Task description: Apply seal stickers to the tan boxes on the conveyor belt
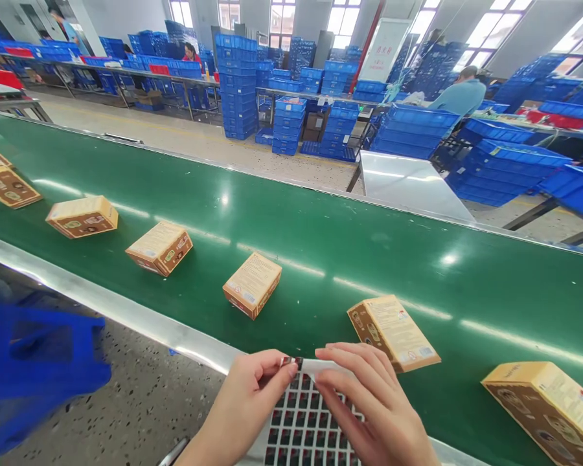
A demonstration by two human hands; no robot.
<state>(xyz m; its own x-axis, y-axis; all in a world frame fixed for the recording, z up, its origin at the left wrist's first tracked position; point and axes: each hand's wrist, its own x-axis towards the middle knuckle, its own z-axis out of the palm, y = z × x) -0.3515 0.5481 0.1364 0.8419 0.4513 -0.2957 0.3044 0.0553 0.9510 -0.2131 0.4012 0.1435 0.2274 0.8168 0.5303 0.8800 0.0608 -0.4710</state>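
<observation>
A sheet of small dark square stickers (298, 424) with white gaps between them is in front of me, at the near edge of the belt. My left hand (252, 401) is closed, thumb and forefinger pinching the sheet's top left corner, where dark squares show at the fingertips. Over the upper right part curls my right hand (369, 401), its bent fingers on the white top edge, which looks folded over. Its thumb is lower, against the printed squares. Just beyond this hand, a brown and cream carton (393, 330) lies on the green conveyor belt (311, 317).
More cartons sit along the belt, including one (252, 285) left of centre and another (548, 408) at the right. A blue plastic stool (39, 369) stands at lower left. Across the belt are a metal table (408, 184), stacked blue crates (238, 90) and a seated person (459, 94).
</observation>
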